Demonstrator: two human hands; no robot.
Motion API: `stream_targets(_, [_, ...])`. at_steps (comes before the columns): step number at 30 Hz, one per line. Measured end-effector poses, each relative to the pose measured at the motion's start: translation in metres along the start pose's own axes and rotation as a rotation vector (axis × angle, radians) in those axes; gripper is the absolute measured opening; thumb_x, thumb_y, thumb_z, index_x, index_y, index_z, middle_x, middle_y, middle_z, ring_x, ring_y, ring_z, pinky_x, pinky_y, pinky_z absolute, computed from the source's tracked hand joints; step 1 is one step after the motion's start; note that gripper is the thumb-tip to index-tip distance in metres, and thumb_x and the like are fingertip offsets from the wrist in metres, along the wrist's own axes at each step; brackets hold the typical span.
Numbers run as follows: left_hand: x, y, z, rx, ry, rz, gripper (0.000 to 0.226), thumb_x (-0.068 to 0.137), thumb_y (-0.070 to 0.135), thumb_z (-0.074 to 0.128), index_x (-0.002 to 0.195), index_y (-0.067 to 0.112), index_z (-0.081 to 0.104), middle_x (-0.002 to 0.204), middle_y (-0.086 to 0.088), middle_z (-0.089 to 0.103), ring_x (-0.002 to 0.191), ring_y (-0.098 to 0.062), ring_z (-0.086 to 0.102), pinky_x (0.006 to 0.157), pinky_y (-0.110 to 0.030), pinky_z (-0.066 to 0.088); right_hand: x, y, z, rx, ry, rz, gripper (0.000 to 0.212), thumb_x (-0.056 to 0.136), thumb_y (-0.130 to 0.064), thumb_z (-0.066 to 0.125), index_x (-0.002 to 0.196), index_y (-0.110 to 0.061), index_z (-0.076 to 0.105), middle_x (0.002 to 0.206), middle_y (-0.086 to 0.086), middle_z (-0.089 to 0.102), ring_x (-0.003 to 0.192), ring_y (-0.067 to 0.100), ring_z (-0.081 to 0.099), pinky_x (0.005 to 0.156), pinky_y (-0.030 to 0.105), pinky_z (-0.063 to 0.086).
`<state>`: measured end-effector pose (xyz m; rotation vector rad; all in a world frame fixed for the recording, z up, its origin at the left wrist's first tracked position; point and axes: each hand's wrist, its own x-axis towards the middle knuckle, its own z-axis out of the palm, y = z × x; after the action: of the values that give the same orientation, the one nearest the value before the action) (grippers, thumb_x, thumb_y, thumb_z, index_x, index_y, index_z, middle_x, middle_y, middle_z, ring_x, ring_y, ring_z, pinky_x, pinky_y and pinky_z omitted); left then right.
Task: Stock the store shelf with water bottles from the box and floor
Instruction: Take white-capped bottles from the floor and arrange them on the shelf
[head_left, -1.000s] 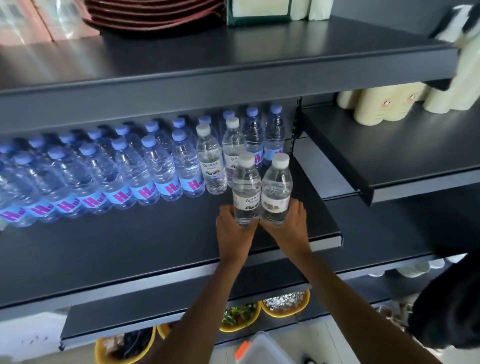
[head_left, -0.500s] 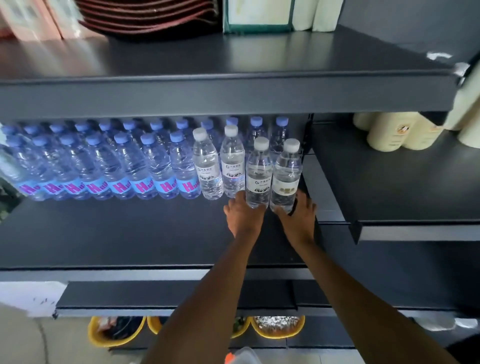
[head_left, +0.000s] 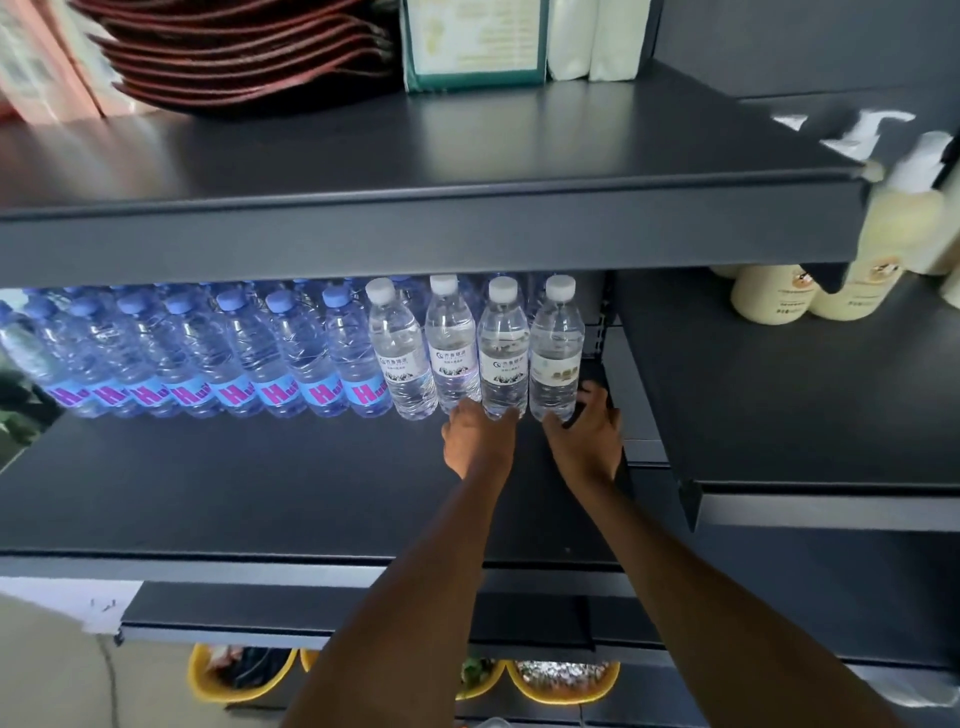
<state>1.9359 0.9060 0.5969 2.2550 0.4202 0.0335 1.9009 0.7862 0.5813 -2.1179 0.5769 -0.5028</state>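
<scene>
The third white-capped bottle and the fourth white-capped bottle stand upright and touching at the right end of the front row on the middle shelf, at the centre of the frame. The left hand is wrapped round the base of the third; its fingertips are hidden behind the bottle bases. The right hand clasps the base of the fourth, thumb on its left and fingers curled round its right side. There are four white-capped bottles in this row, side by side. To their left stand blue-capped bottles, at least seven in front, the leftmost blurred and cut off by the frame edge. The rows behind are largely hidden by the upper shelf, so no total can be counted. On that shelf, all cut off by the top of the frame, are a stack of red-rimmed discs, one green-edged box and white packs. At the right, at least three cream bottles are partly masked by the shelf corner. At the bottom are yellow bowls, three discernible, their contents unclear.
</scene>
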Motion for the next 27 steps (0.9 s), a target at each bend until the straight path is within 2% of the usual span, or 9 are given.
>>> stream_targets(3, [0.002,-0.001,0.003,0.008,0.027,0.0,0.052,0.081,0.058,0.067,0.11,0.015,0.061,0.111,-0.003,0.067,0.113,-0.027,0.057,0.089,-0.045,0.052,0.007,-0.001,0.0,0.001,-0.035,-0.017,0.077,0.079,-0.049,0.078,0.142,-0.02,0.044,0.132,-0.004,0.062,0.129,0.028,0.049,0.107,0.049,0.04])
stream_targets(6, [-0.001,-0.004,0.006,0.024,0.055,0.008,0.048,0.084,0.06,0.065,0.102,0.015,0.06,0.105,-0.002,0.066,0.111,-0.025,0.055,0.085,-0.041,0.05,0.013,-0.006,0.003,-0.029,-0.074,-0.011,0.084,0.074,-0.057,0.081,0.139,-0.021,0.042,0.134,0.0,0.06,0.132,0.03,0.046,0.107,0.048,0.031])
stream_targets(10, [-0.003,-0.008,0.006,0.051,0.076,0.066,0.042,0.087,0.059,0.064,0.091,0.018,0.055,0.093,0.001,0.065,0.105,-0.023,0.054,0.076,-0.036,0.042,0.019,-0.008,0.009,-0.072,-0.058,-0.013,0.076,0.075,-0.055,0.08,0.132,-0.021,0.045,0.132,0.003,0.062,0.129,0.033,0.047,0.104,0.048,0.031])
stream_targets(12, [-0.003,-0.01,0.004,0.082,0.082,0.088,0.043,0.088,0.06,0.063,0.091,0.018,0.054,0.09,0.003,0.062,0.102,-0.023,0.055,0.074,-0.035,0.039,0.022,-0.002,0.012,-0.059,-0.055,-0.026,0.072,0.078,-0.052,0.079,0.135,-0.022,0.048,0.134,0.004,0.062,0.128,0.033,0.048,0.103,0.049,0.033])
stream_targets(16, [-0.002,-0.012,0.005,0.12,0.112,0.138,0.046,0.089,0.062,0.06,0.097,0.017,0.056,0.098,0.001,0.064,0.103,-0.023,0.057,0.078,-0.037,0.045,0.024,0.007,0.015,-0.064,-0.048,-0.032,0.082,0.083,-0.051,0.077,0.151,-0.022,0.041,0.146,0.017,0.046,0.136,0.038,0.041,0.112,0.054,0.034])
stream_targets(19, [-0.001,-0.013,0.007,0.141,0.107,0.145,0.047,0.09,0.063,0.059,0.101,0.017,0.057,0.103,0.0,0.065,0.106,-0.023,0.057,0.08,-0.038,0.046,0.025,0.001,0.016,-0.09,-0.062,-0.015,0.083,0.085,-0.048,0.075,0.154,-0.021,0.036,0.152,0.015,0.043,0.141,0.035,0.038,0.115,0.053,0.027])
stream_targets(23, [-0.001,-0.013,0.006,0.153,0.11,0.16,0.05,0.091,0.064,0.057,0.104,0.016,0.057,0.107,0.0,0.065,0.109,-0.024,0.057,0.081,-0.039,0.049,0.029,-0.014,0.018,-0.039,-0.024,0.058,0.098,0.069,-0.048,0.086,0.147,-0.016,0.035,0.149,0.009,0.049,0.139,0.034,0.043,0.114,0.056,0.026])
stream_targets(27, [-0.003,-0.013,0.006,0.162,0.108,0.169,0.049,0.092,0.064,0.055,0.104,0.017,0.056,0.107,0.001,0.064,0.109,-0.023,0.056,0.081,-0.039,0.047,0.028,-0.009,0.02,0.008,-0.011,-0.021,0.077,0.074,-0.041,0.086,0.134,-0.014,0.045,0.136,0.006,0.056,0.133,0.034,0.048,0.112,0.055,0.027])
